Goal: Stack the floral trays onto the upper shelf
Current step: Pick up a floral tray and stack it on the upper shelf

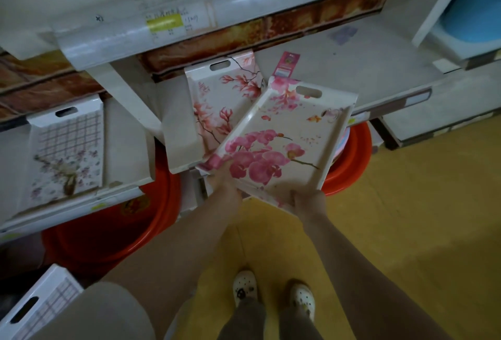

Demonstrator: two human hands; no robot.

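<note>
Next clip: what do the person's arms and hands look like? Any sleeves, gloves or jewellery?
The left hand and right hand are bare: no gloves, rings or watch show. The left forearm and right forearm are uncovered, with no cuffs in view. The beige cloth at lower left may be a short sleeve; I cannot tell.

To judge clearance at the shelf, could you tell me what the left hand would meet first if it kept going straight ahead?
Probably the coral blossom tray lying on the shelf, just beyond the left hand, which grips the orchid tray by its near corner; depth is unclear.
</note>
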